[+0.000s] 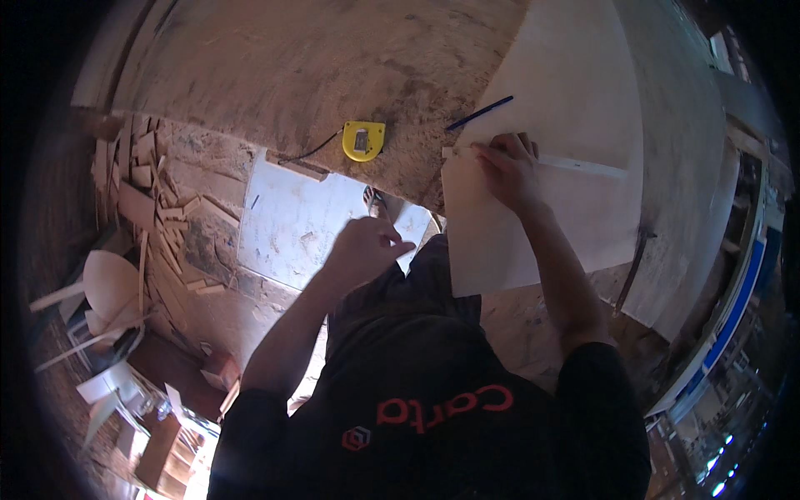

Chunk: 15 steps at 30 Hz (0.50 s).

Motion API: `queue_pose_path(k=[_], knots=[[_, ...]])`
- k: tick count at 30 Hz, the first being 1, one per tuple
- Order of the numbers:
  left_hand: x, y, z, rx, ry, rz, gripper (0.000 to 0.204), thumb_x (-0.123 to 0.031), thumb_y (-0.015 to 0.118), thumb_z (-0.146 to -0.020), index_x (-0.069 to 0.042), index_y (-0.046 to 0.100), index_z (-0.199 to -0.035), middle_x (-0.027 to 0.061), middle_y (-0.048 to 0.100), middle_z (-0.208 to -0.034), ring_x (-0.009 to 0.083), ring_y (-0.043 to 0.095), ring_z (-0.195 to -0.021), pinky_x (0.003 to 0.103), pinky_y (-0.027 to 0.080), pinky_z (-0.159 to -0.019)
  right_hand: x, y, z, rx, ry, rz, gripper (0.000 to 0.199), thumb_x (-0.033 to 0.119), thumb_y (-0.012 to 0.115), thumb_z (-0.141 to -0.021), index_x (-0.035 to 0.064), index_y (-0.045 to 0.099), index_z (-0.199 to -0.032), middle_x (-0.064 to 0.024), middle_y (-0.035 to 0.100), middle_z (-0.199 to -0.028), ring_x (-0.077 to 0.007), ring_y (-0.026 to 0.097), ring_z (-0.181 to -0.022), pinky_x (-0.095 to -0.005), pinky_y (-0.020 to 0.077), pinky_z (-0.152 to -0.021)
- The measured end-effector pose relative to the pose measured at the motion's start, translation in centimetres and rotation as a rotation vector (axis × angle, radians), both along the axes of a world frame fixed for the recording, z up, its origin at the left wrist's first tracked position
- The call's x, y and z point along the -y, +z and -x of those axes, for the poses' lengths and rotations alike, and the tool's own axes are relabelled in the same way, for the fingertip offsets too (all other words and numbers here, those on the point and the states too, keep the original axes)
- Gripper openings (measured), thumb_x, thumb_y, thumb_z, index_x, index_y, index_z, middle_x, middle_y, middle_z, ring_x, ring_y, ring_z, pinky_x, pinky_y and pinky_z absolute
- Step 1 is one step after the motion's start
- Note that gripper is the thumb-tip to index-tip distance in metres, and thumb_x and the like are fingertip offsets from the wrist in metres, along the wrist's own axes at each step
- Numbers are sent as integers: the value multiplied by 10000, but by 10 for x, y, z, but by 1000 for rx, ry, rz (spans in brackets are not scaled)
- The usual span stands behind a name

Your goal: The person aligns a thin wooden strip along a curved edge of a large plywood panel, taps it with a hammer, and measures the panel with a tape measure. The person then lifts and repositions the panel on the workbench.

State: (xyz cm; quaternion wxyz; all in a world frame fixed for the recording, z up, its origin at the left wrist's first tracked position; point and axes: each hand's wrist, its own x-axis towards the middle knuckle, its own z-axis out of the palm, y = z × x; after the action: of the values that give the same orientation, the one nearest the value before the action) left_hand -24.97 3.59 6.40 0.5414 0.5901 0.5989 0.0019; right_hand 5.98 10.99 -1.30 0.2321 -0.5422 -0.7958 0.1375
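A large pale sheet [575,92] lies over the right side of the work table. Across it runs a narrow white straight strip [583,167]. My right hand [510,171] rests on the strip near its left end, its fingers bent and pinched on it. Just beyond that hand, a blue pen [479,112] lies slantwise over the sheet's edge. My left hand [367,250] hovers in front of my body, off the table, with fingers curled and nothing visible in them. A yellow tape measure [363,142] sits near the table's edge, left of the sheet.
The dusty wooden table top [292,62] spreads across the far side. Many wood offcuts [171,217] are heaped on the floor at left. A white board [287,225] lies below the table edge. A dark cord or strap runs left from the tape measure. My foot [377,202] shows below.
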Motion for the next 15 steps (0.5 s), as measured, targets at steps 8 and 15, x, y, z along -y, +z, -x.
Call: queue_pose_path(k=[8, 15], knots=[[-130, 12, 3, 118, 176, -506, 220, -244, 766, -920, -26, 767, -952, 68, 711, -791, 136, 665, -737, 293, 532, -673, 4, -3, 10, 60, -135, -105, 302, 197, 781, -835, 261, 750, -1129, 13, 628, -1075, -277, 564, -1053, -473, 410, -888], [-191, -20, -64, 118, 16, -713, 180, -212, 743, -910, -34, 757, -935, 84, 699, -803, 190, 685, -751, 327, 548, -694, -19, -2, 19, 82, -299, -89, 290, 241, 774, -846, 308, 752, -1127, 15, 635, -1078, -276, 566, -1067, -498, 409, -889]])
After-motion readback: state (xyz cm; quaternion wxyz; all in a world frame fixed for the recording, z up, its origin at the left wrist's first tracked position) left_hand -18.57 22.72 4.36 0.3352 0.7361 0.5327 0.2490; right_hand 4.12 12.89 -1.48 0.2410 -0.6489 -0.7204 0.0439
